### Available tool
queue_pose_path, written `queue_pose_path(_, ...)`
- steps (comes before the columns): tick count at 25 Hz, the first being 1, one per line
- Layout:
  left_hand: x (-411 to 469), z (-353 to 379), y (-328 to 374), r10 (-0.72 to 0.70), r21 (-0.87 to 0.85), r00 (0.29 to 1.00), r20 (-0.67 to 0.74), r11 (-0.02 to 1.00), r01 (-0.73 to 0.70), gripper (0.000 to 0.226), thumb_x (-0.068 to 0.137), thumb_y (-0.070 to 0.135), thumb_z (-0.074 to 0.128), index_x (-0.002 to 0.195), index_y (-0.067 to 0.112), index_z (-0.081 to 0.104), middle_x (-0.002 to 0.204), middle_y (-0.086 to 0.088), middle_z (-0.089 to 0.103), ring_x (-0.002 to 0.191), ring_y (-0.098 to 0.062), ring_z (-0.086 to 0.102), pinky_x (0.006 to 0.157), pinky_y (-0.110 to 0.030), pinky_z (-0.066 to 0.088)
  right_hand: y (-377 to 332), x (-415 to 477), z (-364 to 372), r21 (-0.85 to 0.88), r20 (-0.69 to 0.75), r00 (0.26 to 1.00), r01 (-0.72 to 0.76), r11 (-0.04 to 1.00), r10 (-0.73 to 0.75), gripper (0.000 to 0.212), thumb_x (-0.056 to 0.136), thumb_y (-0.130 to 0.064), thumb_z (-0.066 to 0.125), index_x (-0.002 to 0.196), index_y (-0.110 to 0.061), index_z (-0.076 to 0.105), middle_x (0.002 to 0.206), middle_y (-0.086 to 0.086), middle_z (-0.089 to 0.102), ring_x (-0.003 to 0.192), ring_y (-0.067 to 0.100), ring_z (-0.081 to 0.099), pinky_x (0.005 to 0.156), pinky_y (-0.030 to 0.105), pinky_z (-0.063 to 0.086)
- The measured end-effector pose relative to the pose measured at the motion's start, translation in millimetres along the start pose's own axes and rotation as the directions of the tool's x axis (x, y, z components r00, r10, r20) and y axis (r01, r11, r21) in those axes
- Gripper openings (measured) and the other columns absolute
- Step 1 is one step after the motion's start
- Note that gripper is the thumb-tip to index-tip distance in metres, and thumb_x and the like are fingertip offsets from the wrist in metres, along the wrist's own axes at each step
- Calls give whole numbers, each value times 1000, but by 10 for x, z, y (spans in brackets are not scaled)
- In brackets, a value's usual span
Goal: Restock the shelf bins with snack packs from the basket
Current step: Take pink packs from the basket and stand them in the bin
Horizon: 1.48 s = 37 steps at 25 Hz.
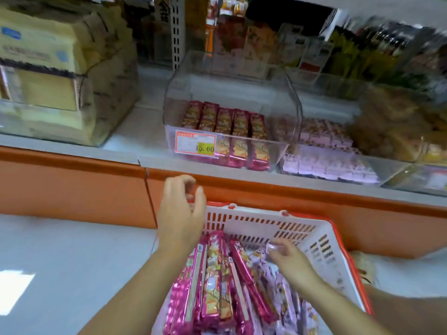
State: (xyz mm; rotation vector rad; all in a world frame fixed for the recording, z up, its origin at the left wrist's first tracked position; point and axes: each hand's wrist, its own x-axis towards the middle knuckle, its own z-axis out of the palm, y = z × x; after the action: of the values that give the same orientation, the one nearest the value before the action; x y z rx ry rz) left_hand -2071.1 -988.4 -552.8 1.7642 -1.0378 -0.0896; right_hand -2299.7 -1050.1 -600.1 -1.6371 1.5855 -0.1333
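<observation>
A white basket with a red rim [312, 235] sits below the shelf edge. It holds long magenta snack packs [212, 281] on its left and pale lilac packs [287, 301] on its right. My right hand [291, 261] reaches into the basket and pinches the corner of a lilac pack [271, 247]. My left hand [180, 213] hovers over the basket's far left rim, fingers loosely curled, with nothing plainly in it. On the shelf, a clear bin [287, 93] holds a row of magenta packs [227, 126] and carries a price tag [194, 143]. Beside it, a low clear bin holds lilac packs [326, 151].
An orange shelf front [72, 184] runs across the view just beyond the basket. Stacked cardboard boxes [38, 59] fill the shelf's left side. A bin of brown snacks [391, 126] stands at the right, and more packaged goods [254, 44] line the back.
</observation>
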Motion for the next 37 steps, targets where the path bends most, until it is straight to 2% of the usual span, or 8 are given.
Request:
queue_pose_path(5,-867,368,-142,-114,151,810,575,988,32,39,95,26,50,134,29,46,128,11,49,110,-6,53,96,-29,46,687,56,522,-182,264,950,-122,976,168,63,86,-35,67,137,-11,40,110,6,61,72,12,55,67,27,48)
queue_pose_path(8,-1107,414,-115,-294,248,725,623,953,174,39,97,29,49,136,29,46,122,11,54,96,-7,59,86,-22,48,768,-59,561,-227,291,945,-81,971,147,23,84,-25,70,91,-18,49,70,-1,51,56,7,46,55,22,39)
queue_pose_path(10,-1198,439,-64,-414,301,656,631,910,285,33,97,30,50,130,27,53,107,9,61,81,-7,60,73,-16,46,721,-128,506,-69,289,942,-160,985,174,38,79,-23,73,66,-23,37,59,-4,44,49,8,41,51,20,33)
queue_pose_path(14,-1287,509,236,-501,189,543,674,827,529,5,96,34,52,95,31,57,74,7,56,55,3,49,54,-8,43,616,-357,463,94,177,984,-54,994,36,36,73,-33,76,92,-21,48,82,-8,46,66,2,42,57,20,31)
queue_pose_path(17,-1302,535,459,-530,13,551,644,728,685,15,91,24,63,105,29,60,78,0,65,62,-5,61,55,-13,51,597,-556,380,13,32,989,142,990,-142,55,73,-48,73,114,-24,44,104,-10,40,84,4,44,62,16,35)
queue_pose_path(23,-1254,430,631,-497,-165,541,678,614,772,24,90,13,58,111,21,68,99,-18,72,78,-26,63,62,-30,50,403,-799,94,271,-16,973,227,935,-231,52,61,-55,75,103,-43,46,111,-18,53,96,-1,55,85,26,49)
queue_pose_path(33,-715,-363,957,-298,-270,670,680,748,606,35,93,16,61,126,24,54,75,8,68,73,-10,67,76,-34,57,-209,-1051,-171,594,60,937,243,767,-343,37,77,-2,75,105,-24,62,83,-6,74,61,3,59,60,14,48)
queue_pose_path(37,-297,-637,1092,-204,-304,728,655,811,500,34,91,26,64,123,31,56,91,-11,66,78,-15,63,75,-42,55,-722,-1078,-466,597,63,898,316,737,-436,33,81,-7,72,107,-25,65,80,2,74,70,11,61,65,21,47)
